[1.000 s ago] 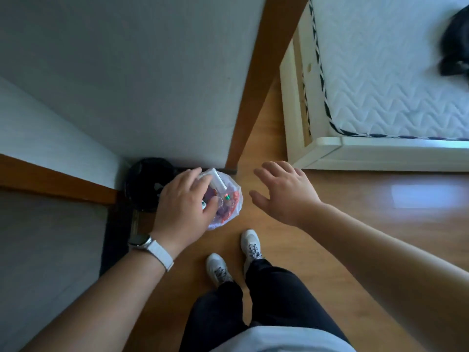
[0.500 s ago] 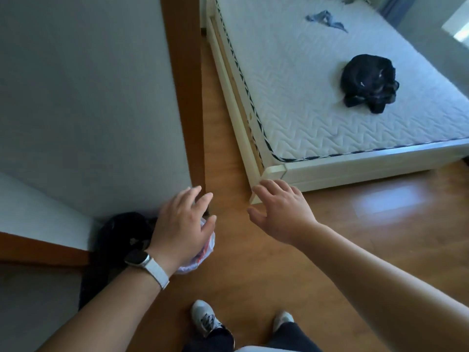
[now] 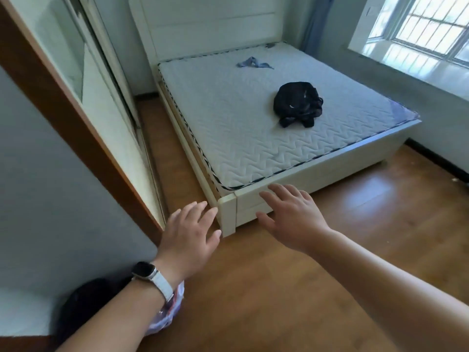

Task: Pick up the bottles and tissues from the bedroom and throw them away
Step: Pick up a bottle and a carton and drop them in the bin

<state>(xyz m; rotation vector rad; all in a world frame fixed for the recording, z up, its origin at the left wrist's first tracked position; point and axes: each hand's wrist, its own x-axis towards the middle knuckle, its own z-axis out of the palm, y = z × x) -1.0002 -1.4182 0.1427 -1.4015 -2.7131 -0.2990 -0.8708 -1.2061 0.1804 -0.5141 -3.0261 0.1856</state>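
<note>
My left hand [image 3: 189, 233], with a watch on the wrist, is held open above the wooden floor, fingers spread and empty. My right hand [image 3: 291, 219] is also open and empty, hovering in front of the bed's near corner. Low at the left, a clear plastic trash bag [image 3: 168, 316] with colourful rubbish inside shows partly under my left forearm, next to a black bin [image 3: 83, 303] against the wall. No bottles or tissues are in sight outside the bag.
A white bed frame [image 3: 304, 179] holds a bare quilted mattress with a black backpack [image 3: 297, 104] and a bluish cloth [image 3: 252, 63] on it. A wardrobe with sliding doors [image 3: 101, 102] stands on the left, a window [image 3: 426, 29] at the back right.
My view has lifted from the trash bag on the floor up toward the bed. My left hand has come away from the bag; both hands stay open and empty.
</note>
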